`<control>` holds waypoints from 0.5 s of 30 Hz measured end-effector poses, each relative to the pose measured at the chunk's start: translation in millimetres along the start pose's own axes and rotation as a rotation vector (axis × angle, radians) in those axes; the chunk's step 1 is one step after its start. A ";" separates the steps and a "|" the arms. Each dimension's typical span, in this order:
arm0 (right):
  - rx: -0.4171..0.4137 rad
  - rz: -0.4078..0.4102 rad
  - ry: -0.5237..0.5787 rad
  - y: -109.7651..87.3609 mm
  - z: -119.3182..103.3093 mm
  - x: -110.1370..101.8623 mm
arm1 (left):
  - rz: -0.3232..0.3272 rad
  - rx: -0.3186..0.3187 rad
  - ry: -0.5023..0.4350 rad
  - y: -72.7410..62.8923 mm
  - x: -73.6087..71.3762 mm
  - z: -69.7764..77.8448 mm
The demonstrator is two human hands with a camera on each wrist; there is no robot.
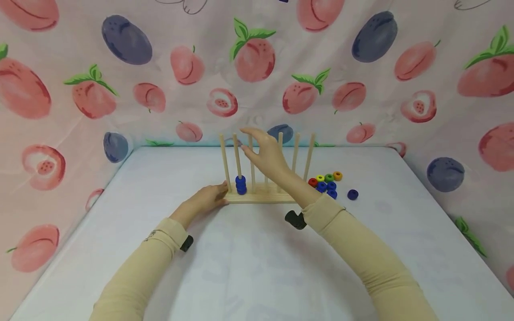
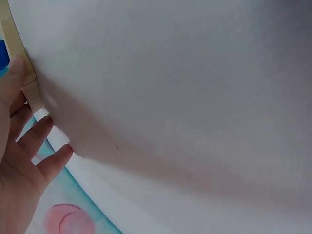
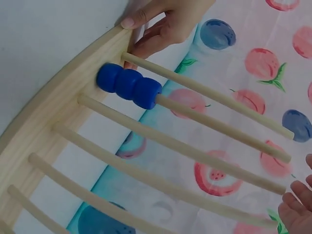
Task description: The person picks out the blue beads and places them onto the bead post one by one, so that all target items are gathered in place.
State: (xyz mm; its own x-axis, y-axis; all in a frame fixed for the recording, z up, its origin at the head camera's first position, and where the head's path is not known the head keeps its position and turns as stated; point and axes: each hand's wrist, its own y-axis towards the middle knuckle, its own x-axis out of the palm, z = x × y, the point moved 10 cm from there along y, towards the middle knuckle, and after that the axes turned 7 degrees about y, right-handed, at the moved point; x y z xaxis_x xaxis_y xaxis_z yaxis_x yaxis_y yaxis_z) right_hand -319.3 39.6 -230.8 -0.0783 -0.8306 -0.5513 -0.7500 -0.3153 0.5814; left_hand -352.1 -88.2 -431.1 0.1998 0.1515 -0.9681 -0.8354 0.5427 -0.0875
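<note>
A wooden peg rack with several upright pegs stands on the white table. Its left end is held by my left hand; in the left wrist view the thumb lies along the base and the fingers sit around its end. Three blue beads are stacked at the bottom of the second peg from the left. Up by the peg tops is my right hand, thumb and forefinger spread apart with nothing between them. Only some of its fingers show at the edge of the right wrist view.
Right of the rack lie loose beads: a red bead, a yellow bead, a green bead, an orange bead and several blue ones. One dark blue bead lies apart. A fruit-print cloth hangs behind the table.
</note>
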 end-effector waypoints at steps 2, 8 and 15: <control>-0.005 0.012 -0.010 -5.6 3.2 -3.8 | -0.007 -0.002 -0.004 0.5 0.8 0.0; -0.013 0.006 0.044 -22.4 15.4 -16.0 | -0.012 -0.010 -0.028 -1.4 1.0 0.3; -0.053 -0.041 0.024 -40.2 24.4 -30.5 | 0.004 -0.002 -0.034 -4.0 -2.4 1.8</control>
State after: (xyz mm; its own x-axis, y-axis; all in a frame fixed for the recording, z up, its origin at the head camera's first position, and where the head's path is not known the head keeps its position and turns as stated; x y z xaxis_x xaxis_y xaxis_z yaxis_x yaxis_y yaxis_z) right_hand -302.8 88.8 -252.0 -0.0323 -0.8269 -0.5614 -0.7161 -0.3727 0.5902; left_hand -348.3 -89.3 -427.9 0.2135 0.1820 -0.9598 -0.8372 0.5405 -0.0837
